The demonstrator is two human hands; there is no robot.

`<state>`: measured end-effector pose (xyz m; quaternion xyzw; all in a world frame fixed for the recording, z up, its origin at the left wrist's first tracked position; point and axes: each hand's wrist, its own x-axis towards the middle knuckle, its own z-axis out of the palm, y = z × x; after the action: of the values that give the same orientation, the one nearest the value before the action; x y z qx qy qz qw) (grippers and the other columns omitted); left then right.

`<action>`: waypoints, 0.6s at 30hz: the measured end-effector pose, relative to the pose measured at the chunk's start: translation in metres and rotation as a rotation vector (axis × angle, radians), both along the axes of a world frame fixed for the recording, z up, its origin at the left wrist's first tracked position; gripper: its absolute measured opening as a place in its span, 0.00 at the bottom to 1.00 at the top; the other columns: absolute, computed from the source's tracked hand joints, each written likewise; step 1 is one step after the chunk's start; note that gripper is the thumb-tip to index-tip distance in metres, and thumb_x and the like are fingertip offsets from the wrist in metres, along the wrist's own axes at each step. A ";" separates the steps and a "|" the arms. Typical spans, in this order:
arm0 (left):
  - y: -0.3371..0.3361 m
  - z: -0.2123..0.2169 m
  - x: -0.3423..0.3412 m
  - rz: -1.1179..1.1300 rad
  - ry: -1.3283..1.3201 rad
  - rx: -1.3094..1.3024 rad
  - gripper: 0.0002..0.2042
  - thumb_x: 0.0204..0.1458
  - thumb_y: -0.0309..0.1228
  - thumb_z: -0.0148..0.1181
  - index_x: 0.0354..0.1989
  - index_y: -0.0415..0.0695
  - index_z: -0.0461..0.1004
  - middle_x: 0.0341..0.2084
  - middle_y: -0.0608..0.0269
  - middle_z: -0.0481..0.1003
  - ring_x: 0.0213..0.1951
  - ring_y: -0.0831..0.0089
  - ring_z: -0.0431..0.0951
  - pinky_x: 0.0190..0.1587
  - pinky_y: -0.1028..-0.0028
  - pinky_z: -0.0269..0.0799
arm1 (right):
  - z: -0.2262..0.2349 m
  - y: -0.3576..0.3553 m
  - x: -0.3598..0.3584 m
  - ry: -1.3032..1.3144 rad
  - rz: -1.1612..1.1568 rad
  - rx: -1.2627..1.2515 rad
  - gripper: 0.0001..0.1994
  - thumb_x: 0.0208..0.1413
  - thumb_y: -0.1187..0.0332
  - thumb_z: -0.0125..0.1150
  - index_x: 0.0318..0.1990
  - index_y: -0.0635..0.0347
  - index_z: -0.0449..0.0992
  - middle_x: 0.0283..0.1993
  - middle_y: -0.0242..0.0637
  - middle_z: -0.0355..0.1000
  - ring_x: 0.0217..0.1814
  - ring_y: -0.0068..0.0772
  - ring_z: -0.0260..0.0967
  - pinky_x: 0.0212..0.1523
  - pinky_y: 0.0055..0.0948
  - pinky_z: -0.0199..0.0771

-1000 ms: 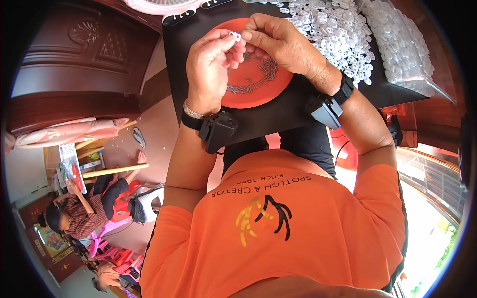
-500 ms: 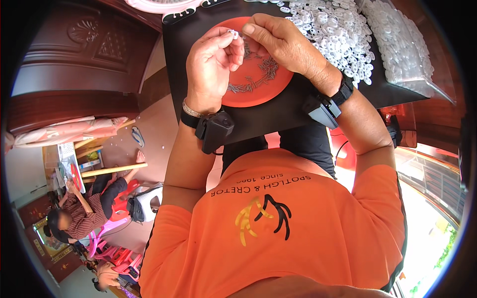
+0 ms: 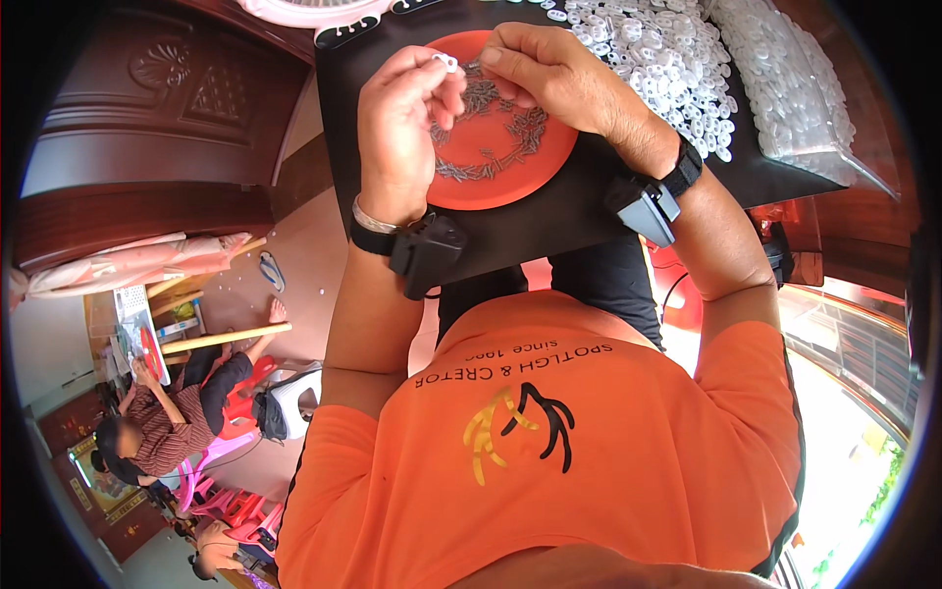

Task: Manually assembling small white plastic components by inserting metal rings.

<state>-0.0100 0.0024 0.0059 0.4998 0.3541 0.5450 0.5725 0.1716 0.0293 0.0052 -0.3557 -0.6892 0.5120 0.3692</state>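
Note:
Between thumb and fingertips, my left hand pinches a small white oval plastic piece. To its right, my right hand is closed in a pinch over the plate, apart from the left one. A tiny grey thing shows at its fingertips, possibly a screw, too small to be sure. Beneath both hands lies a round orange plate. Small grey metal screws are scattered over it in a rough ring, partly hidden by my hands.
The plate rests on a black tabletop. At the far right are a heap of white oval pieces and a clear bag full of them. A white round-rimmed object is at the far left. Off left, a person sits low.
My left hand has shifted slightly left with the white piece, widening the gap between my hands. My right hand remains almost in place, still pinched.

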 end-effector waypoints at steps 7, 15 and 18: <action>-0.009 0.000 0.015 0.106 0.476 0.337 0.09 0.52 0.28 0.50 0.28 0.34 0.72 0.26 0.64 0.72 0.28 0.81 0.70 0.29 0.82 0.61 | -0.003 0.003 0.001 -0.092 0.055 -0.024 0.13 0.59 0.62 0.48 0.34 0.65 0.71 0.23 0.32 0.68 0.25 0.19 0.65 0.28 0.21 0.69; 0.001 -0.001 0.005 -0.075 -0.117 -0.118 0.09 0.50 0.29 0.49 0.26 0.36 0.71 0.20 0.64 0.71 0.20 0.80 0.68 0.23 0.82 0.60 | -0.013 0.003 -0.003 0.003 0.004 0.258 0.08 0.54 0.68 0.53 0.32 0.64 0.71 0.22 0.32 0.68 0.24 0.22 0.65 0.27 0.24 0.68; 0.001 0.000 0.001 -0.054 -0.028 -0.127 0.09 0.53 0.30 0.47 0.29 0.38 0.70 0.19 0.64 0.69 0.21 0.78 0.66 0.23 0.80 0.58 | -0.005 0.003 0.001 -0.029 -0.001 0.246 0.07 0.59 0.68 0.51 0.35 0.63 0.69 0.25 0.25 0.63 0.28 0.13 0.59 0.29 0.17 0.62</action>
<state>-0.0092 0.0030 0.0061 0.4643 0.3663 0.5127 0.6224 0.1725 0.0324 0.0003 -0.3154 -0.7519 0.4181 0.4005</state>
